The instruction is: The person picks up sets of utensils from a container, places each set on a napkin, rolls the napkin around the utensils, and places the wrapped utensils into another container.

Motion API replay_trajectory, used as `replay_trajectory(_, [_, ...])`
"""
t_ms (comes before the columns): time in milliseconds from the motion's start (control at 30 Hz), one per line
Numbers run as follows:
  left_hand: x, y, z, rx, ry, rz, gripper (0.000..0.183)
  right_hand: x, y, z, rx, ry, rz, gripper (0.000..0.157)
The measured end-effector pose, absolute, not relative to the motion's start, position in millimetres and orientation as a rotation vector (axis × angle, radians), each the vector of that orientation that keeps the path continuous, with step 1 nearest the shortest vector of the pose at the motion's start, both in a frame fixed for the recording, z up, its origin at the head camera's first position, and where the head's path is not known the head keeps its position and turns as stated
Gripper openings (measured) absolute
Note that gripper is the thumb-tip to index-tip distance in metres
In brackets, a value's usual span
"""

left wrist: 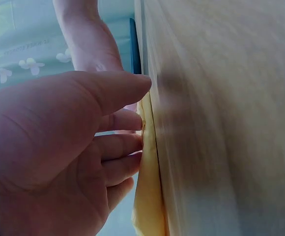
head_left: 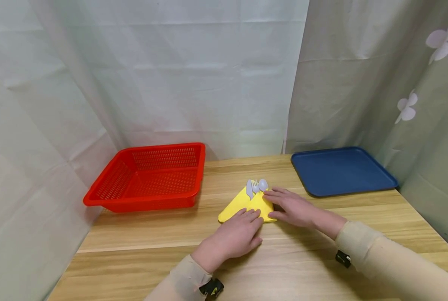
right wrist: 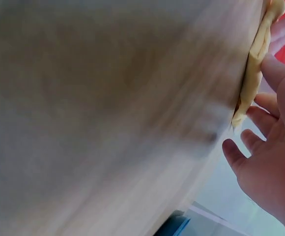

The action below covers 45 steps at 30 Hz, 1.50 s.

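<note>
A folded yellow napkin (head_left: pixel 259 205) lies on the wooden table with its long edge toward me. Out of its far side poke the pale heads of a knife (head_left: pixel 249 189), a fork (head_left: pixel 255 186) and a spoon (head_left: pixel 263 184), side by side; their handles are hidden in the fold. My left hand (head_left: pixel 236 235) rests its fingertips on the napkin's near edge, palm down, fingers extended. At the right side, my right hand (head_left: pixel 293 207) touches the cloth with loosely straight fingers. In the left wrist view the napkin (left wrist: pixel 148 196) shows as a thin layer flat on the wood.
A red perforated basket (head_left: pixel 154 202) stands at the back left of the table (head_left: pixel 141 246). At the back right lies a flat blue tray (head_left: pixel 340 171). Pale curtains (head_left: pixel 193 75) hang close behind and along both sides.
</note>
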<state>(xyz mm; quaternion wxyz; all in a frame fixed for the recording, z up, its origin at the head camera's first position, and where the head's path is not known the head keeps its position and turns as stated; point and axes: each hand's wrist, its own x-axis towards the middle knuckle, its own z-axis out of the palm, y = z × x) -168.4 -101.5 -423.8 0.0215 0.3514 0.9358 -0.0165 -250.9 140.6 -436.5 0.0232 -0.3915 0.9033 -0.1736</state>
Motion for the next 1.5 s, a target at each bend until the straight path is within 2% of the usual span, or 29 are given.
replay_trajectory(367, [-166,-102,-421,1.089,2.884,-0.025,0.053,-257,147,-436,-1.095,2.75,-0.527,0.076])
replay_trajectory(867, [-169,-106,-419,1.065,2.832,0.039,0.057,-244,147,-439,-1.558,2.782,-0.41,0.049])
replay_trajectory(1500, [-167,-108,-417,1.049,2.805,0.026,0.062,-218,156,-443,-1.704,2.807,-0.11,0.05])
